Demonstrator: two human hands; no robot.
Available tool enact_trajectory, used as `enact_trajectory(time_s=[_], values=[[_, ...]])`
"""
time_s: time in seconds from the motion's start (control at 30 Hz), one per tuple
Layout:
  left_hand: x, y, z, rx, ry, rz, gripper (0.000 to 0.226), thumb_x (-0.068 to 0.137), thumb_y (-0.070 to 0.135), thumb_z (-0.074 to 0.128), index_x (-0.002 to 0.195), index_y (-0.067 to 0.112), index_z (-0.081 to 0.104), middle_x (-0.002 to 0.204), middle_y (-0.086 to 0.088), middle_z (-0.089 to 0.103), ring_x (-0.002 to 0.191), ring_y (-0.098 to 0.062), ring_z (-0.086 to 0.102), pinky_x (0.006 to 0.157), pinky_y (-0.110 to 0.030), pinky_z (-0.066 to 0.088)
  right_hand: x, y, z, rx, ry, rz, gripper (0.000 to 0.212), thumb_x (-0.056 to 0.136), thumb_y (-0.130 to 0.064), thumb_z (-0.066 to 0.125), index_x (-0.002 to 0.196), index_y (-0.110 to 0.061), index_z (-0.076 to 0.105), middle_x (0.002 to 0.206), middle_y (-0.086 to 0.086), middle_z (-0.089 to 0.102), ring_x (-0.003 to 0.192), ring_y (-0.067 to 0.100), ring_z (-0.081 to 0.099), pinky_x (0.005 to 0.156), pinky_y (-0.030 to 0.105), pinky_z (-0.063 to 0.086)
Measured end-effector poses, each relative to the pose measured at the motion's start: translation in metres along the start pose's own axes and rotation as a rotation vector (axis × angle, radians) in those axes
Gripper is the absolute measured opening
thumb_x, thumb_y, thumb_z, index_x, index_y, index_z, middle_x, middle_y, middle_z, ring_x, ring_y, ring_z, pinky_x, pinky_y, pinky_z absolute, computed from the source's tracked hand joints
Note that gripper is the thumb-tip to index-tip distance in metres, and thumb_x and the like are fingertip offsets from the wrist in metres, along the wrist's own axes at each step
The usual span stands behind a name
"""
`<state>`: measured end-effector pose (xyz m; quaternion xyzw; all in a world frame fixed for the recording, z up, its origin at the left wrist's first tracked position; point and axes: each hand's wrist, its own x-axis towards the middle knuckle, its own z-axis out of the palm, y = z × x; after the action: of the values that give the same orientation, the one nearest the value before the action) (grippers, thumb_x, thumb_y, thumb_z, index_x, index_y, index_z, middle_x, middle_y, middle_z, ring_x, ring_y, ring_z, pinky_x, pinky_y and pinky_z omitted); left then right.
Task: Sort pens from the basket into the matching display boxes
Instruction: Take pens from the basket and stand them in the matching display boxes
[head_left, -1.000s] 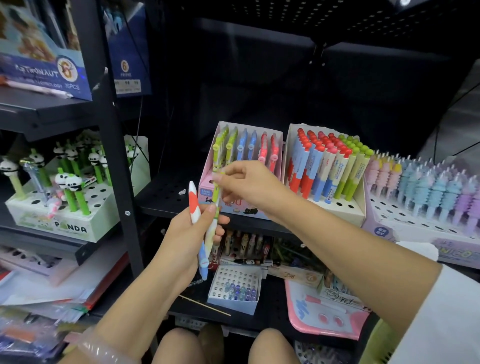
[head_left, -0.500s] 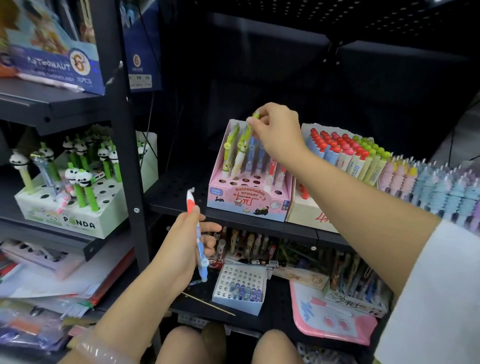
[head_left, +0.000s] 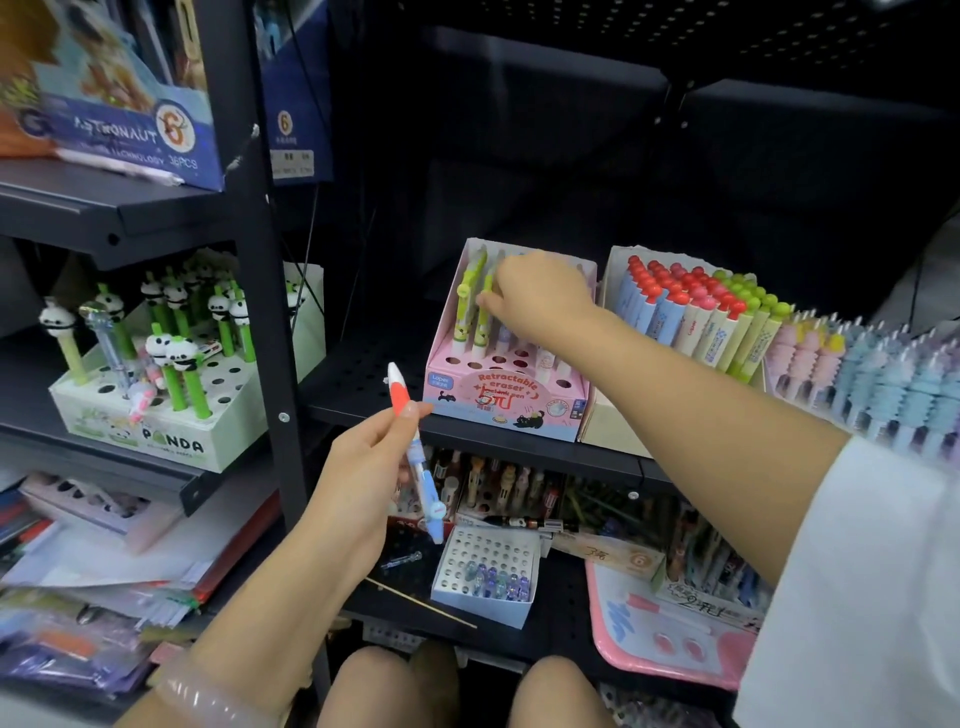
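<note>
Seating a green pen (head_left: 484, 312) in the pink box (head_left: 506, 400) with right hand (head_left: 540, 301) fingertips pinched — left hand (head_left: 363, 467) beneath it grips one unsorted pen (head_left: 415, 447).

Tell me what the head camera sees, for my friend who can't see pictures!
A person's right hand pinches a green pen standing in the pink display box on a dark shelf. Their left hand holds a red pen and a blue pen below it. A panda pen box stands to the left.
</note>
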<state>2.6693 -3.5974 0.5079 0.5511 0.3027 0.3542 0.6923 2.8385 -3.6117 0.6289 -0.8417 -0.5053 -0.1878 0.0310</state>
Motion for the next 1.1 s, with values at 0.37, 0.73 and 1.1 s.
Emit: enact_trajectory(time_s=[0.37,0.73,1.1], values=[[-0.003,0.011,0.01,-0.567,0.061,0.05,0.009,0.091,0.006,0.054,0.083,0.007,0.059,0.077,-0.006,0.073,0.082,-0.017,0.071,0.067,-0.02,0.055,-0.091,0.015,0.02,0.615,0.201,-0.06,0.02,0.095,-0.027,0.051,0.097,-0.013,0.065,0.083,-0.008,0.061,0.076,0.007,0.055,0.072,0.021,0.045],[-0.007,0.003,0.037,-0.491,-0.059,0.084,0.021,0.077,0.016,0.065,0.094,0.005,0.063,0.098,-0.013,0.072,0.096,-0.019,0.069,0.075,-0.022,0.056,-0.093,0.033,0.008,1.576,0.02,0.266,0.005,0.088,-0.014,0.062,0.089,-0.01,0.06,0.073,0.001,0.068,0.061,0.005,0.067,0.06,0.014,0.053],[0.011,0.018,0.019,0.374,-0.092,0.261,0.019,0.093,0.023,0.053,0.109,0.031,0.058,0.111,0.02,0.06,0.098,0.014,0.052,0.079,-0.009,0.039,-0.019,0.05,-0.035,0.65,0.501,0.073,0.024,0.091,-0.028,0.059,0.102,-0.007,0.057,0.081,0.004,0.064,0.079,0.018,0.062,0.073,0.024,0.05]])
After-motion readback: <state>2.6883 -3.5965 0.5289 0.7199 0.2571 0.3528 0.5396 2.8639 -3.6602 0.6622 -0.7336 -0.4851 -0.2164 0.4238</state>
